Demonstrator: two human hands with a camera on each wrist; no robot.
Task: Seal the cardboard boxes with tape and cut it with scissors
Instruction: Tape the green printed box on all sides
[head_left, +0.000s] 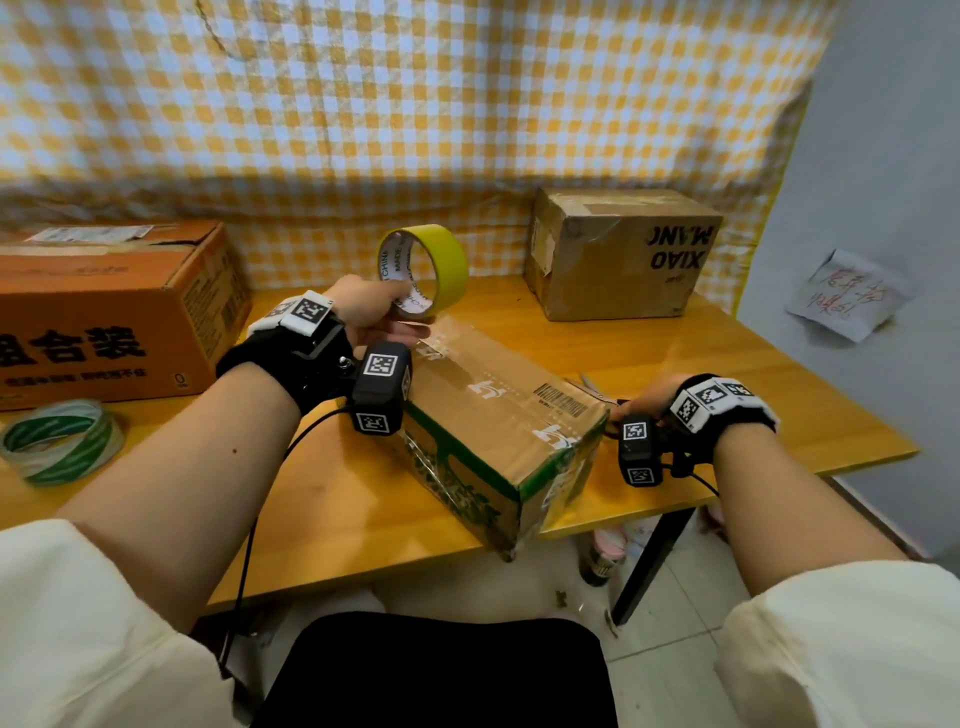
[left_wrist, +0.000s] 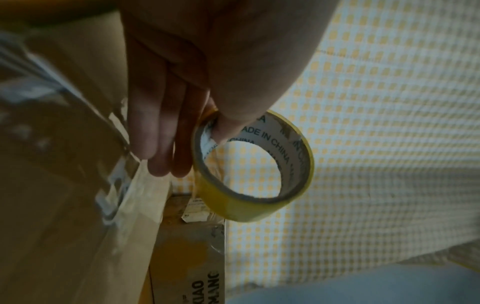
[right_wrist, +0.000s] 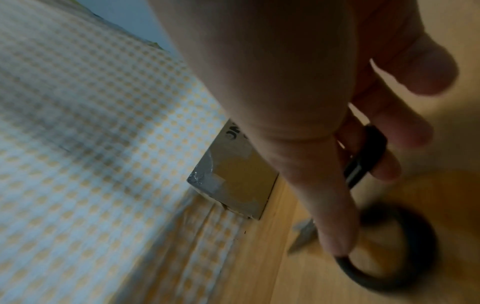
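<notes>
A closed cardboard box (head_left: 493, 410) with green print lies slantwise at the table's front edge, clear tape along its top seam. Just above its far end my left hand (head_left: 400, 306) holds a yellow tape roll (head_left: 447, 260). In the left wrist view the thumb is inside the core of the roll (left_wrist: 233, 209) and the fingers of the hand (left_wrist: 182, 133) lie outside it. A clear strip seems to run from the roll down to the box. Scissors (head_left: 592, 387) with black handles (right_wrist: 369, 148) lie right of the box. My right hand (head_left: 636, 402) (right_wrist: 358, 185) curls round those handles.
A large orange box (head_left: 104, 312) stands at the left, with a green-and-white tape roll (head_left: 62, 441) in front of it. A brown box (head_left: 623, 254) printed XIAO MANG sits at the back right. Checked cloth hangs behind the wooden table (head_left: 779, 389); its right edge lies near the wall.
</notes>
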